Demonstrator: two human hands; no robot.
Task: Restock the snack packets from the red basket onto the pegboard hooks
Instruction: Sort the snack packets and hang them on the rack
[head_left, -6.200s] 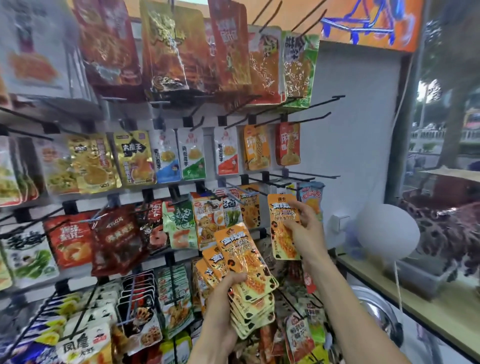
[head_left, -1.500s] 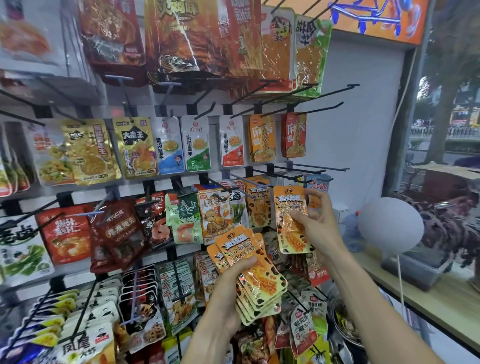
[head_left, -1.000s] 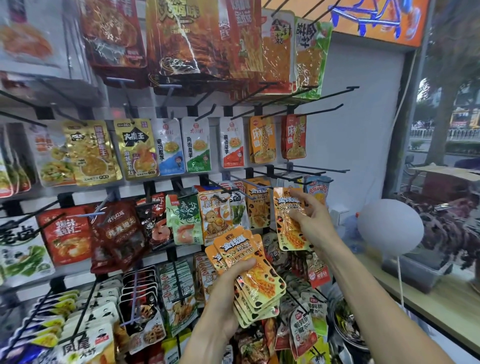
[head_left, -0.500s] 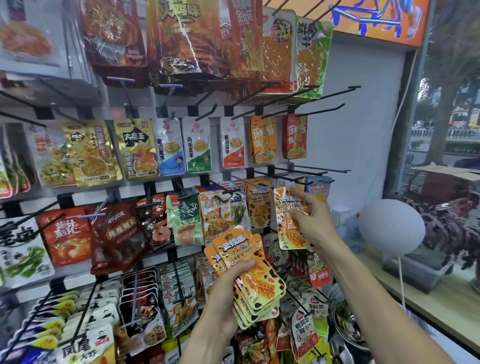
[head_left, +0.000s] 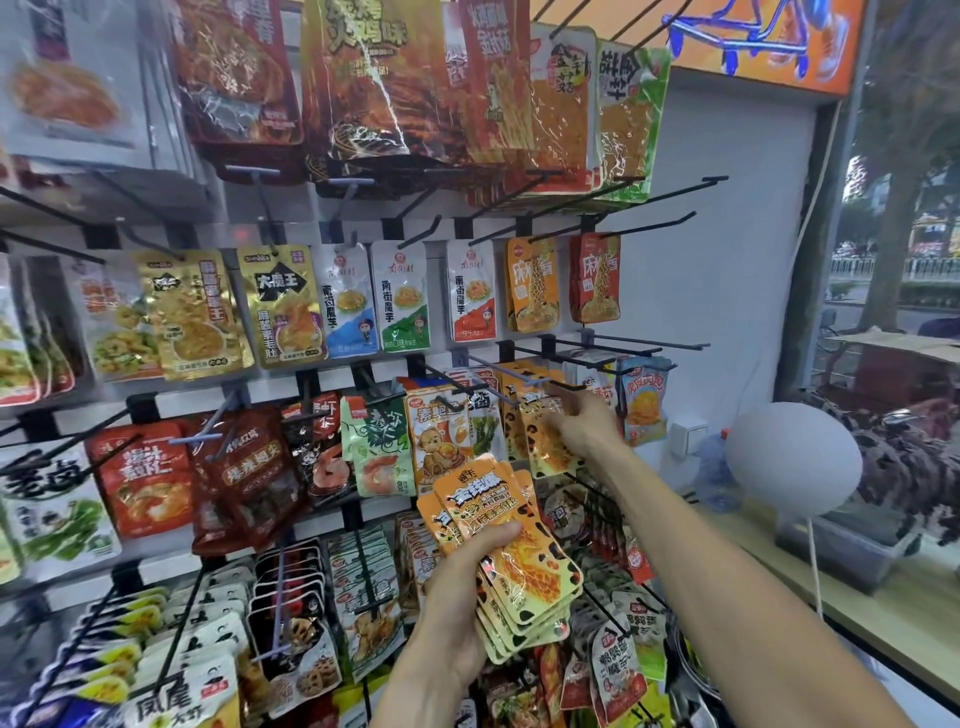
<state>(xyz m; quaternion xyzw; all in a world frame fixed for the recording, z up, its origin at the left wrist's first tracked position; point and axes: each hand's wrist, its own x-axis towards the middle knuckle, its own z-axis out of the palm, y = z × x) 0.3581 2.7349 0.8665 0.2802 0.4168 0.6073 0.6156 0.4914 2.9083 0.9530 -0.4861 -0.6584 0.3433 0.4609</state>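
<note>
head view, packet (head_left: 544, 441) in right hand (head_left: 584, 423)

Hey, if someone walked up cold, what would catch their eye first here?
Probably the fanned stack of orange packets gripped in the left hand, low centre. Next, the right hand pressing one matching packet up at a black hook, with a pale round lamp at right.

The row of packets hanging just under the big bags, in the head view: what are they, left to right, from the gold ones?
Gold packet → black-label gold packet → blue-bottomed white packet → green-bottomed → red-bottomed → orange noodle packet → red noodle packet.
</note>
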